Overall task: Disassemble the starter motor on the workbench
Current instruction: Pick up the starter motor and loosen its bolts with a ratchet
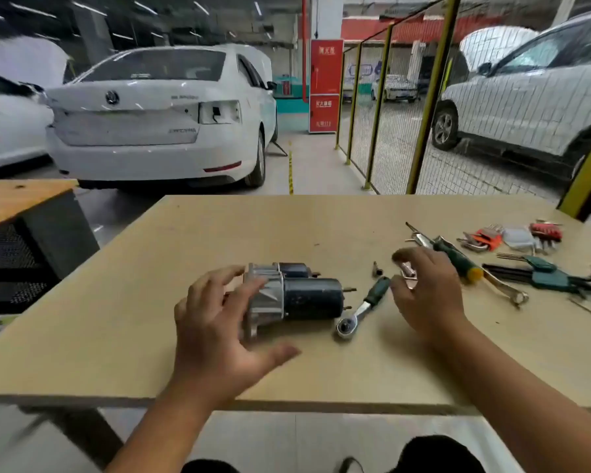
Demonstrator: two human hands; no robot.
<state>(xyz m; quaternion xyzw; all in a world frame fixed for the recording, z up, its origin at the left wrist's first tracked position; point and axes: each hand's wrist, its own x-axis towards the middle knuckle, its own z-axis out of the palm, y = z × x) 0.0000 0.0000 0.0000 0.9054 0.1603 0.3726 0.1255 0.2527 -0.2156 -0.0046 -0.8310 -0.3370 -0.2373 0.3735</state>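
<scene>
Starter motor unheld on bench; hands spread, empty. Risk: rolls toward ratchet at 3 o'clock.

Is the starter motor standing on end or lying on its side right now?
Lying on its side. The starter motor rests lengthwise on the workbench, silver nose toward the open left hand, dark body toward the ratchet.

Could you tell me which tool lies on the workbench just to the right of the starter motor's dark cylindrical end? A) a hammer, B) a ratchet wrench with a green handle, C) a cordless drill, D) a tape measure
B: a ratchet wrench with a green handle lies on the workbench beside the dark end of the starter motor, its round head toward the person.
</scene>
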